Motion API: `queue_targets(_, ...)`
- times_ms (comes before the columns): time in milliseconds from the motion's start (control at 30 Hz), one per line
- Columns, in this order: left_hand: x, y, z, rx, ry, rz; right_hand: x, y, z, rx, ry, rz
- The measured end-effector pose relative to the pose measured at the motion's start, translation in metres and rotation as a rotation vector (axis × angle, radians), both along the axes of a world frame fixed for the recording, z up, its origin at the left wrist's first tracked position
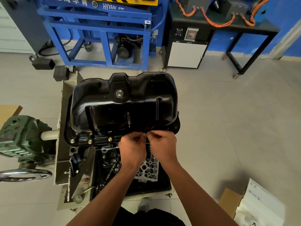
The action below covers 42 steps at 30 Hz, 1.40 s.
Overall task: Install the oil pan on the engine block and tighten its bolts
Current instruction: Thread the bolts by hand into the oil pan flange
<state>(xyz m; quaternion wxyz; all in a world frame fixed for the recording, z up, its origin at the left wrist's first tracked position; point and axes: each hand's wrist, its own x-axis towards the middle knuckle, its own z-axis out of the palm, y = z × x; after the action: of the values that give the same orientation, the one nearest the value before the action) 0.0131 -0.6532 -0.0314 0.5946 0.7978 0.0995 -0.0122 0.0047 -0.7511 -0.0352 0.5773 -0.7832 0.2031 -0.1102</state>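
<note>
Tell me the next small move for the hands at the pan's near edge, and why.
Probably start the next bolt by finger where the left hand and right hand meet: the pan is seated, three bolts stand in the near flange to their left. Whether the fingers hold one is hidden.

One wide head camera looks forward and down, close above the oil pan (123,101), left hand (132,149) and right hand (163,147); the blue stand (97,28) is farther ahead.
</note>
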Motion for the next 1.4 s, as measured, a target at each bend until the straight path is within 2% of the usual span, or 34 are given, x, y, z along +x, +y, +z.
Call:
queue_targets(500,0.001,-0.008,-0.001,0.033,0.008,0.043,-0.001,-0.003,0.0,-0.008,0.003,0.017)
queue_targets(900,0.008,0.012,0.0,-0.045,0.1,-0.08,-0.005,0.0,-0.005,-0.037,-0.114,-0.003)
queue_targets(1000,0.012,0.026,-0.003,-0.05,0.118,-0.064,-0.009,0.001,-0.008,-0.091,-0.162,-0.011)
queue_targets(1133,0.015,0.034,-0.003,-0.008,0.116,-0.091,-0.012,0.005,-0.012,-0.267,-0.21,-0.017)
queue_targets(1400,0.015,0.031,-0.006,0.036,0.075,-0.11,-0.01,0.01,-0.012,-0.484,-0.107,-0.018)
